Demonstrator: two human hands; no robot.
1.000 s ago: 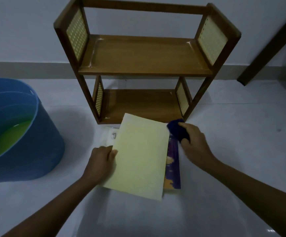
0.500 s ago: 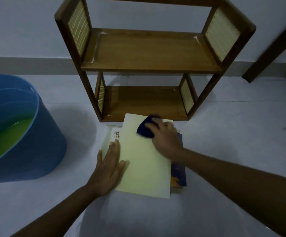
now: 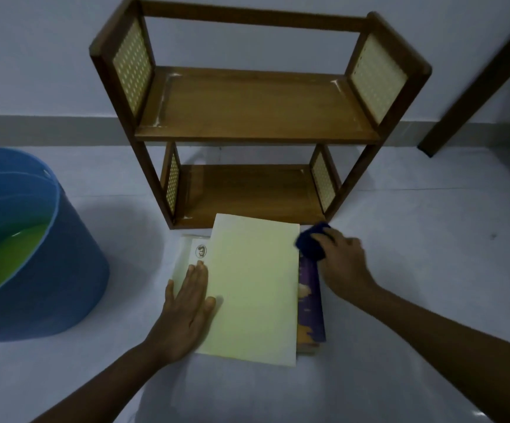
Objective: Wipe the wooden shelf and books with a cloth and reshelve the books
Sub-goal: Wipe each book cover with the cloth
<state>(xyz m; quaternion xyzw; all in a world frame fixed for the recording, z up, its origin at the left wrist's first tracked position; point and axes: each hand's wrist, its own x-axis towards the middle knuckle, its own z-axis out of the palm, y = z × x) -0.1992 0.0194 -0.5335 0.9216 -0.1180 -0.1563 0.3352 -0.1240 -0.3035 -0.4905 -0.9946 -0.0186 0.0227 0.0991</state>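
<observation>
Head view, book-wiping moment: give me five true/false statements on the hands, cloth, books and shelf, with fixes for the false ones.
1. The left hand lies flat on the pale yellow top book. True.
2. The right hand holds a dark blue cloth at the book's far right corner. True.
3. Books stand on the upper board of the brown wooden two-tier shelf. False: both boards are bare; the books lie stacked on the floor in front.
4. The round blue plastic tub sits right of the shelf. False: it is to the left.
5. A purple-covered book lies on top of the stack. False: it shows beneath the yellow one.
</observation>
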